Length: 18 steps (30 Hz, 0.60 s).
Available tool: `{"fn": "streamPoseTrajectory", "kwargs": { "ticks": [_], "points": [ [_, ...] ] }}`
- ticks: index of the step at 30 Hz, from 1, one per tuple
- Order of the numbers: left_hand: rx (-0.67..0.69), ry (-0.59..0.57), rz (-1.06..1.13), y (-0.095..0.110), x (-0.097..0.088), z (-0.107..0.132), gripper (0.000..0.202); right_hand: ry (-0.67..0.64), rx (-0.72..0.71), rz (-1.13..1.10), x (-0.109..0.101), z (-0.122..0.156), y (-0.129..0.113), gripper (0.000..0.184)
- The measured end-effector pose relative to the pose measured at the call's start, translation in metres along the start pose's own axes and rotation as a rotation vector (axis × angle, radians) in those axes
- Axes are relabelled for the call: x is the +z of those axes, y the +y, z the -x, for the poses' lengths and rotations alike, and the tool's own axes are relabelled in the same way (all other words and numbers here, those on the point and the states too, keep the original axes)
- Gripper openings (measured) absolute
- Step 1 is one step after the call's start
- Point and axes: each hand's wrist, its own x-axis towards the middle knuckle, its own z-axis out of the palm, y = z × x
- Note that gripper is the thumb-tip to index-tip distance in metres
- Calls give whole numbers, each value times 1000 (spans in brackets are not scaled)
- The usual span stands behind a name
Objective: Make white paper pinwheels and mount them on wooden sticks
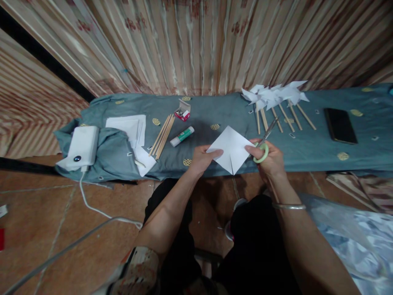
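A square sheet of white paper is held between my hands, turned corner-up like a diamond. One slit runs inward from its corner nearest me. My left hand pinches its left corner between thumb and fingers. At the opposite corner, my right hand grips the paper with the thumb on top. That same hand also carries scissors with pale green handles, their blades pointing up and away to the right. Beyond lie several white paper pinwheels on wooden sticks.
Wooden sticks, a glue stick, a small red box of metal pieces and white paper sheets lie left. A white power bank with a cable sits at the far left, a black phone at right. A curtain hangs behind.
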Motion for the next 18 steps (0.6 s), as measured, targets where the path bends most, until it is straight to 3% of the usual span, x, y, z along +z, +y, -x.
{"fn": "streamPoseTrajectory", "kwargs": {
  "ticks": [18],
  "points": [
    [64, -7, -104, 5, 2, 2, 10, 86, -41, -13, -2, -8, -3, 29]
  ]
}}
